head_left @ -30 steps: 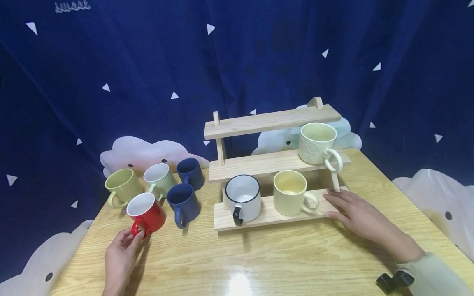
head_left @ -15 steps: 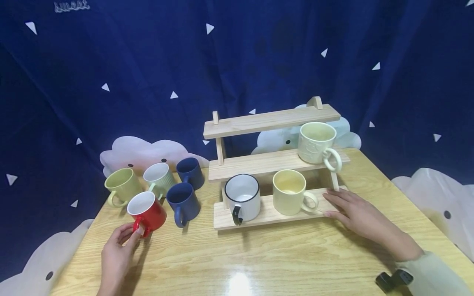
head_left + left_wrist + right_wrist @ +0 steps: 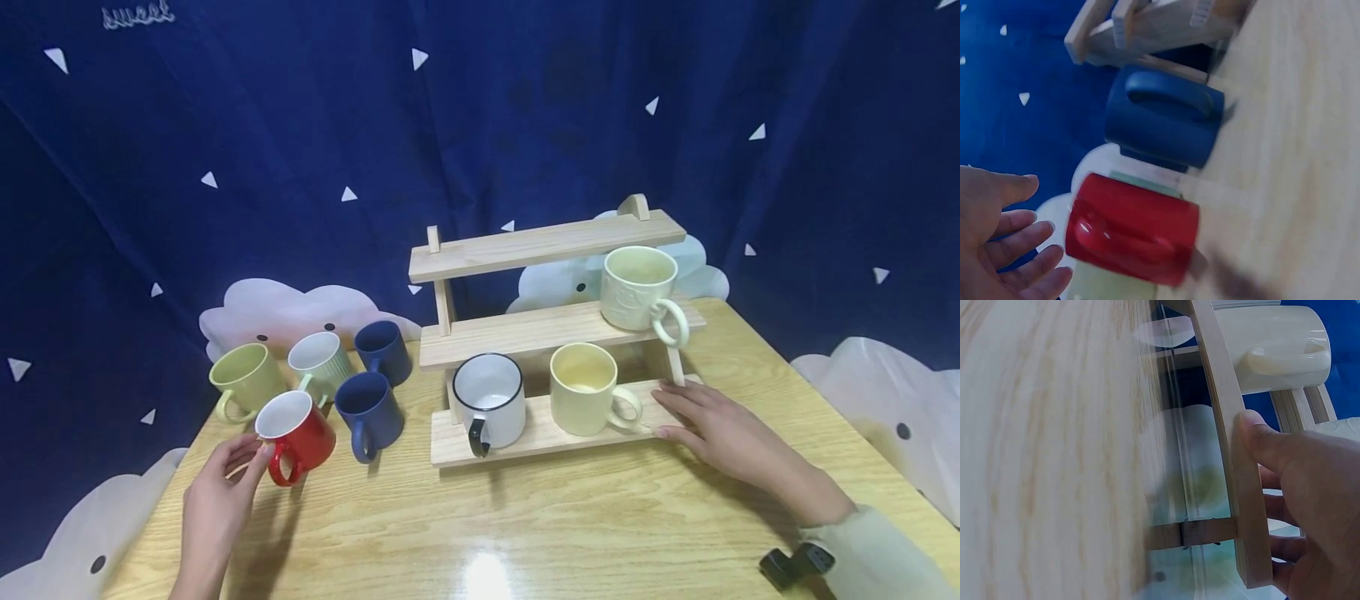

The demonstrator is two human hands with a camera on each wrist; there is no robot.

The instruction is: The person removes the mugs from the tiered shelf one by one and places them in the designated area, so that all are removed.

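Here, glossy red cylindrical mug [image 3: 309,440], left hand [image 3: 217,492] spread alongside, right hand [image 3: 726,435] pinching grained wooden shelf [image 3: 538,422]

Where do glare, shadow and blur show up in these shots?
Head: bright glare patch on the table at bottom centre, soft shadow beside the left hand; left wrist: table smeared, shiny highlights on the red mug; right wrist: table grain blurry, edge of the wooden shelf crisper.
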